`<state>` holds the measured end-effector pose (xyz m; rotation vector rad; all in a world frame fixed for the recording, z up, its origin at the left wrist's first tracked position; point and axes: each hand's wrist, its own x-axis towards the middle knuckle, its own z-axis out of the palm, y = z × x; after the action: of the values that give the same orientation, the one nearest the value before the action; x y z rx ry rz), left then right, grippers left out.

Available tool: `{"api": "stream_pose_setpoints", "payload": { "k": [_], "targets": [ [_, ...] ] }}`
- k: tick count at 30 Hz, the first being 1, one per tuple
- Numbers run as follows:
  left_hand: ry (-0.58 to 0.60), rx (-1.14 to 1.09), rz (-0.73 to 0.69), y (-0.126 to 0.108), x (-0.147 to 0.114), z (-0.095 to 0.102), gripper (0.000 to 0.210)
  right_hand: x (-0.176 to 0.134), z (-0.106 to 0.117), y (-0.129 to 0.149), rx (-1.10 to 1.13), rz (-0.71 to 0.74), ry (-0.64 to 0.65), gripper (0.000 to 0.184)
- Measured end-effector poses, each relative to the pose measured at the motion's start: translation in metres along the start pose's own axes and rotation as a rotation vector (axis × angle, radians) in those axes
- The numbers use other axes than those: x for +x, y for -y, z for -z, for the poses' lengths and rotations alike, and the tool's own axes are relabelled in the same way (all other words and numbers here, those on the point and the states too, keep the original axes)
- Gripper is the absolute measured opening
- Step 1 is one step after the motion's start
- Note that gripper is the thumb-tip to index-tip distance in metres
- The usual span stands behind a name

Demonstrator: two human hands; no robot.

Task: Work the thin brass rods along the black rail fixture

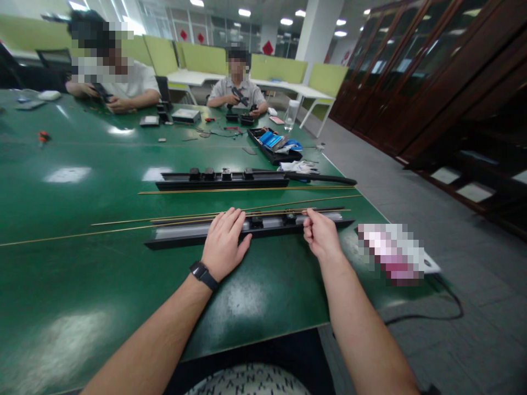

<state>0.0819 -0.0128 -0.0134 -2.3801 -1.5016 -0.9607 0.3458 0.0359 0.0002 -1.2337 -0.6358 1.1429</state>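
My left hand (224, 241), with a black watch (203, 274) on its wrist, lies with fingers stretched out across a long black rail (181, 240) with a silvery inside. To its right, my right hand (320, 233) is closed, thumb and forefinger pinched at a thin brass-coloured rod (53, 239) that runs along the rail and out past its left end. Two small dark blocks sit in the rail between my hands, one block (256, 220) nearer the left. A second thin rod (119, 221) crosses just behind at a slant.
Behind lies another black rail (222, 184) holding several dark blocks, with a rod (185, 191) before it. A black tray (274, 153), gloves (298, 167) and a blurred pink-and-white item (391, 255) are on the green table (102, 296). Two people sit across, handling dark objects.
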Motion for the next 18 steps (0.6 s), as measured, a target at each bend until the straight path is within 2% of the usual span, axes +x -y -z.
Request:
{"api": "stream_pose_setpoints", "payload": {
  "k": [5,11,18],
  "targets": [
    [0.008,0.001,0.007,0.0002,0.0,0.0002,0.052,0.0003,0.0001,0.0034,0.015,-0.007,-0.077,0.022],
    [0.003,-0.019,0.006,0.0006,-0.0003,-0.0008,0.055,-0.0009,0.0005,-0.0005,-0.019,-0.014,0.051,0.028],
    [0.004,-0.005,0.001,0.0005,-0.0003,0.0,0.053,0.0017,0.0019,0.0014,0.018,0.021,-0.067,0.026]
  ]
}}
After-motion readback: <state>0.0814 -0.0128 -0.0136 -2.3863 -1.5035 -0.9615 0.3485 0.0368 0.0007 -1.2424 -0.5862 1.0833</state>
